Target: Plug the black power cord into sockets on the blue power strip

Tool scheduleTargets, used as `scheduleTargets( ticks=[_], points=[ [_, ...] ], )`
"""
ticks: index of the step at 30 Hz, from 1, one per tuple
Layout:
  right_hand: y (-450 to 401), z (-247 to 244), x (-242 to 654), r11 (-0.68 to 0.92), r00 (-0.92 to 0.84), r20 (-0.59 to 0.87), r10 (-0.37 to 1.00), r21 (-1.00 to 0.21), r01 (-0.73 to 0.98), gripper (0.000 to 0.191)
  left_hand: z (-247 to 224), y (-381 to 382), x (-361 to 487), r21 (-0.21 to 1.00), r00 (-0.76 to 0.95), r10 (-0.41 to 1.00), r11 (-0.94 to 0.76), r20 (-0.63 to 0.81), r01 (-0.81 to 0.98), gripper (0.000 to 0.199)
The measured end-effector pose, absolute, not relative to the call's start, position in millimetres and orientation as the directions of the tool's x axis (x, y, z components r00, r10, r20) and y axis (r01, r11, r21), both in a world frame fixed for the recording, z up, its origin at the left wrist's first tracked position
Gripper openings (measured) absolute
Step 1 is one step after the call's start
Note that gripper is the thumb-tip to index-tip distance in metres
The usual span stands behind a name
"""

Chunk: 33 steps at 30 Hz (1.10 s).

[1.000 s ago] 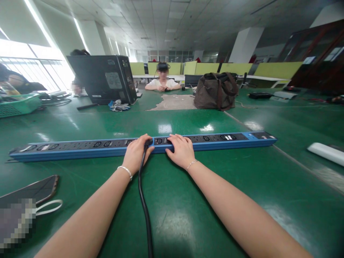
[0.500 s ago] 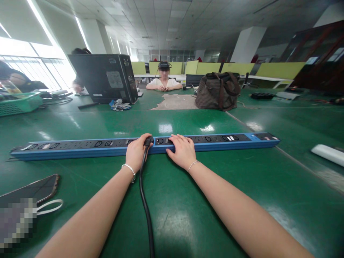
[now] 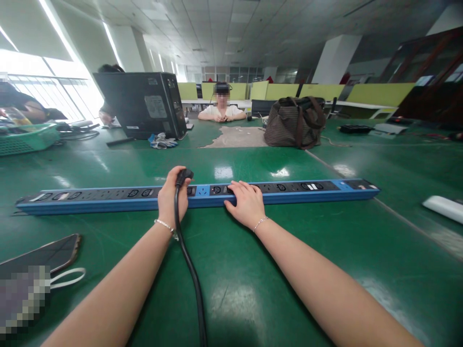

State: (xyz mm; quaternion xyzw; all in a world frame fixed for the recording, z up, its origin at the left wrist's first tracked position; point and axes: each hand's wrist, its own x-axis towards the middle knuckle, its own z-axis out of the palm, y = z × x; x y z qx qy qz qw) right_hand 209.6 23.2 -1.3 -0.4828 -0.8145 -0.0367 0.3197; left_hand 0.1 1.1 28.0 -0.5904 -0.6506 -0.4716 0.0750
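Note:
A long blue power strip [image 3: 119, 207] with black socket panels lies across the green tabletop. My left hand [image 3: 171, 193] is closed on a black plug [image 3: 184, 176], raised just above the strip. From the plug a thick black cord [image 3: 188, 258] runs down toward the near edge of the view. A blue socket section [image 3: 203, 190] shows to the right of the plug, apart from it. My right hand [image 3: 248, 202] grips the strip right of that section, fingers over its top and thumb at its near side; what lies under the fingers is hidden.
Left of my arms lies a phone [image 3: 47, 255] beside a blurred item with a white loop [image 3: 68, 278]. Farther back stand a black computer case [image 3: 141, 106], gloves [image 3: 162, 140], a green basket [image 3: 29, 140] and a brown bag [image 3: 294, 123]. A person [image 3: 222, 111] sits opposite.
My left hand has moved up and left, lifting the plug off the blue socket section, which now shows uncovered. My right hand has stayed on the power strip.

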Motion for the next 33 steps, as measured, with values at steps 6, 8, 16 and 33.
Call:
scheduleTargets(
  ticks=[6,8,16,33],
  points=[
    [23,-1,211,0.54,-0.343,0.557,0.756,-0.236,0.808,0.038,39,-1,-67,0.404,-0.225,0.739,-0.07,0.635,0.912,0.036],
    [23,-2,211,0.542,-0.346,0.559,0.753,-0.229,0.809,0.039,39,-4,-87,0.415,-0.28,0.767,0.019,0.578,0.909,0.035],
    [24,-1,211,0.524,-0.339,0.557,0.758,-0.21,0.825,0.04,28,-6,-101,0.406,-0.253,0.878,0.073,0.408,0.911,0.041],
    [25,-3,210,0.53,-0.337,0.561,0.756,-0.221,0.819,0.039,25,-13,-108,0.385,-0.122,0.892,-0.061,0.435,0.921,0.045]
  ],
)
